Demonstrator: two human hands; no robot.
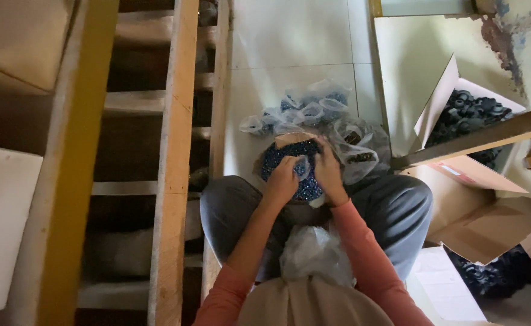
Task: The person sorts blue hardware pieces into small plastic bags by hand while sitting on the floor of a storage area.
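Both hands, left hand (282, 180) and right hand (328, 171), pinch 1 small clear bag (302, 167) over the pile of dark small parts (289, 154) between the knees; a slack pinch may spill parts onto the floor (289, 42).

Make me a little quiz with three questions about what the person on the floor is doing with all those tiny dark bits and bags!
1. True or false: both hands are over the pile of small dark blue pieces.
2. What lies on the floor just beyond the pile? A) clear plastic bags B) a red bucket C) a broom
3. Fill in: the open cardboard box on the right holds black ____-shaped parts.

Key:
1. True. The left hand and right hand meet over the pile, pinching a small clear bag.
2. A
3. ring (as far as the view shows)
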